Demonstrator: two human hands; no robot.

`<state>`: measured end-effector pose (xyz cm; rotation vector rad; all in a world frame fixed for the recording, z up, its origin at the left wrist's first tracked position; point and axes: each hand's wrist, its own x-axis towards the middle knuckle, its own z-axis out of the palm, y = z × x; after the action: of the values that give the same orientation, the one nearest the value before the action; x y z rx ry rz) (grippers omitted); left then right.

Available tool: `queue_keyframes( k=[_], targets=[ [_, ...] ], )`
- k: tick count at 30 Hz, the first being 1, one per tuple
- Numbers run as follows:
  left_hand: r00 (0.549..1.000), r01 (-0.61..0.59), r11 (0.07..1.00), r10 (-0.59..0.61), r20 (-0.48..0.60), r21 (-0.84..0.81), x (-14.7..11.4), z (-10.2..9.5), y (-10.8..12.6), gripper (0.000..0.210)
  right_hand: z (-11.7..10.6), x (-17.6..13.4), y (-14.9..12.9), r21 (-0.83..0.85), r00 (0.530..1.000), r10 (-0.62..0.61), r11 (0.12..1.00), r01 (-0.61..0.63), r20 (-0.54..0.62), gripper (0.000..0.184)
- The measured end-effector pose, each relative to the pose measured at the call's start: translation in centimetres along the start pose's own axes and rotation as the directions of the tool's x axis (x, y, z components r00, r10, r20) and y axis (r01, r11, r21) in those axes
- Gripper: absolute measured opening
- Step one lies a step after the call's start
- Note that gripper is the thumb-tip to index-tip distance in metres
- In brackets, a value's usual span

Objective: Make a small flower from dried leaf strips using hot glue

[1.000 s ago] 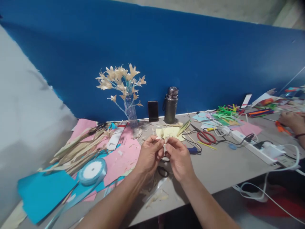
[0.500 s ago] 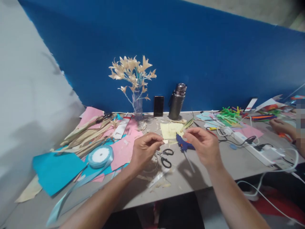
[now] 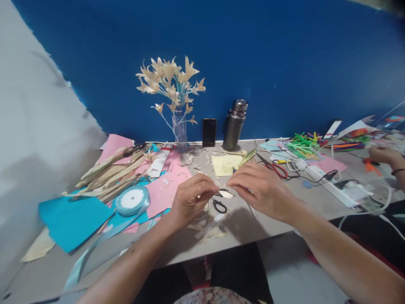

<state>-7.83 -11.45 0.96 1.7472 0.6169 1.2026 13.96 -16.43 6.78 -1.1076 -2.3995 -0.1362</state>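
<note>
My left hand (image 3: 196,196) is closed in a pinch on a small pale petal-like piece (image 3: 226,194), which looks like dried husk. Close by on the right, my right hand (image 3: 261,190) has its fingers pressed together by the piece's far end; what sits between them is too small to make out. Below the fingertips lie scissors with black handles (image 3: 219,206), partly covered by the left hand. The blue glue gun is almost wholly hidden behind my right hand. Pale scraps (image 3: 217,232) are scattered on the table beneath.
Husk flowers (image 3: 172,78) stand in a clear vase (image 3: 180,131), beside a phone (image 3: 209,132) and a thermos (image 3: 235,126). Left are dried husks (image 3: 104,171), coloured paper and a ribbon roll (image 3: 131,200). Right are red-handled scissors (image 3: 278,169), a power strip (image 3: 332,188) and another person's hand (image 3: 384,155).
My right hand has moved left and turned inward, so its fingertips are now close to my left hand's. It now covers the glue gun. The view has tilted slightly downward.
</note>
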Motion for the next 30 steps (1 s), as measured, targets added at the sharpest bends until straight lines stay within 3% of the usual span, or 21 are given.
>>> queue_keyframes(
  k=[8, 12, 15, 18, 20, 30],
  targets=[
    [0.997, 0.024, 0.998, -0.020, -0.072, 0.060, -0.2, 0.4, 0.5, 0.011, 0.1, 0.1, -0.2, 0.015, 1.000, 0.006, 1.000, -0.006, 0.013, 0.024],
    [0.994, -0.027, 0.994, 0.037, -0.099, 0.107, -0.1, 0.4, 0.3, 0.015, 0.3, 0.2, -0.1, -0.008, 0.999, -0.013, 1.000, 0.013, 0.037, 0.024],
    [0.977, -0.191, 0.965, 0.204, -0.056, 0.180, 0.0, 0.3, -0.3, 0.015, 0.3, 0.3, -0.1, -0.020, 0.999, -0.036, 0.999, 0.037, 0.034, 0.022],
    [0.909, -0.406, 0.866, 0.416, 0.031, 0.293, 0.2, 0.1, -0.9, 0.015, 0.4, 0.5, -0.1, -0.022, 0.998, -0.060, 0.998, 0.060, 0.026, 0.020],
    [0.882, -0.457, 0.818, 0.466, 0.065, 0.349, 0.3, 0.0, -1.1, 0.013, 0.6, 0.6, -0.1, -0.029, 0.997, -0.071, 0.997, 0.072, 0.027, 0.019],
    [0.920, -0.383, 0.832, 0.384, 0.083, 0.401, 0.1, 0.0, -1.2, 0.014, 1.1, 0.7, 0.0, -0.015, 0.997, -0.076, 0.997, 0.077, 0.028, 0.019]
  ],
)
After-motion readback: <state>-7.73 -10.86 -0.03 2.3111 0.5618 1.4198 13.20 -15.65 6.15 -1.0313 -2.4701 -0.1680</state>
